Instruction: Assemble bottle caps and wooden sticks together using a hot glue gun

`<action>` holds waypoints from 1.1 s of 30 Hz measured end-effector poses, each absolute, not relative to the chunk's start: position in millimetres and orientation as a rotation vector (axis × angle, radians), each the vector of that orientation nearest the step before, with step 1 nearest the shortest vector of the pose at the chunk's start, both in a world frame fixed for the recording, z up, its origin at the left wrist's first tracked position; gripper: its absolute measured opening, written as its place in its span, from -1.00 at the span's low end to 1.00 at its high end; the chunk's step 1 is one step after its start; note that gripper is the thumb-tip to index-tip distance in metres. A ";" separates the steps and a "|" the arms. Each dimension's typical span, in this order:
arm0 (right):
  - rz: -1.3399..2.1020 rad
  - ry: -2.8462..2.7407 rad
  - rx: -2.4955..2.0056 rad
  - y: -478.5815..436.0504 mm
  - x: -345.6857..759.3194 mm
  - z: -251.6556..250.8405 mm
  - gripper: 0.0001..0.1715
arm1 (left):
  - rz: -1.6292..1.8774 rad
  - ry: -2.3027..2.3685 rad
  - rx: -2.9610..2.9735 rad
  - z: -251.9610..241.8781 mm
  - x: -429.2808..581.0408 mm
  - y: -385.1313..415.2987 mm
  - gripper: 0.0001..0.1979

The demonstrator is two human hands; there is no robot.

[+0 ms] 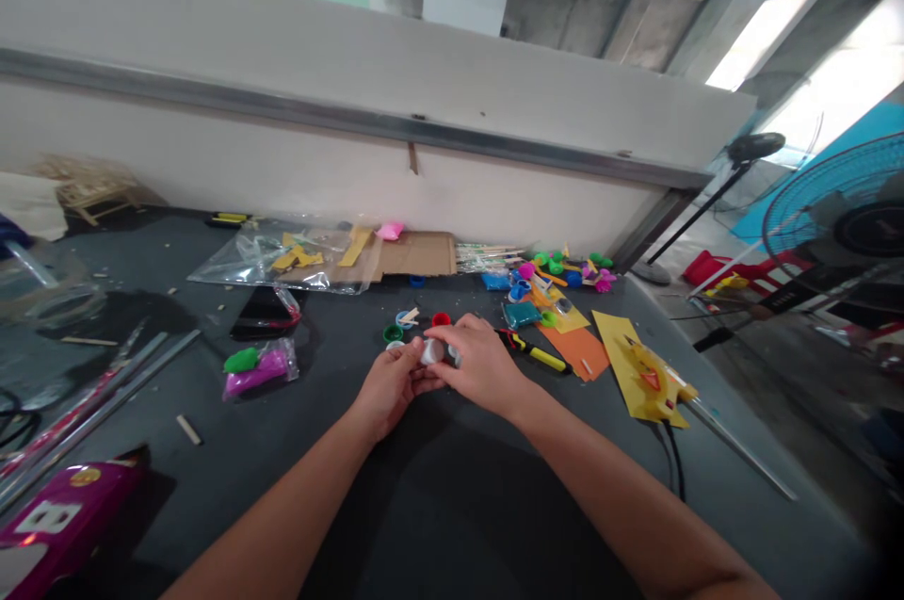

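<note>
Both my hands meet over the dark table [438, 506], near its middle. My left hand [387, 389] and my right hand [478, 363] pinch one small white object [431, 351] between their fingertips; I cannot make out what it is. Just beyond the fingers lie a red bottle cap [441, 319], a green cap [393, 332] and a blue-rimmed cap [405, 318]. A yellow-and-black cutter [537, 353] lies right of my right hand.
Orange paper [580, 353] and yellow paper [639, 369] lie at the right, with colourful small parts [557, 266] behind. Cardboard [416, 253] and a clear plastic bag [282, 259] sit at the back. A bag of pink and green material [258, 366] lies left. A fan [844, 223] stands far right.
</note>
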State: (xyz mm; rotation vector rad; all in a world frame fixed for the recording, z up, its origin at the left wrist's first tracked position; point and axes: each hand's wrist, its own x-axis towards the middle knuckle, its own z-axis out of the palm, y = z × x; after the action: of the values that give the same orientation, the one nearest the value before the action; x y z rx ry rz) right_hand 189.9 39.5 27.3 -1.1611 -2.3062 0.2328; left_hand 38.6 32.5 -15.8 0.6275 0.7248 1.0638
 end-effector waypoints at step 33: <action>0.160 -2.300 -1.010 42.0 192.2 16.3 -0.64 | 1.146 0.736 0.672 -17.0 38.6 32.1 -0.76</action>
State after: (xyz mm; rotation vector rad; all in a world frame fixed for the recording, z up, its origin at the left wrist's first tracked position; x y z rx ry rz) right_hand 192.2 42.0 16.3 -1.0104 -2.2999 0.1602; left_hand 38.6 32.1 -17.0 0.6723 0.7355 1.1462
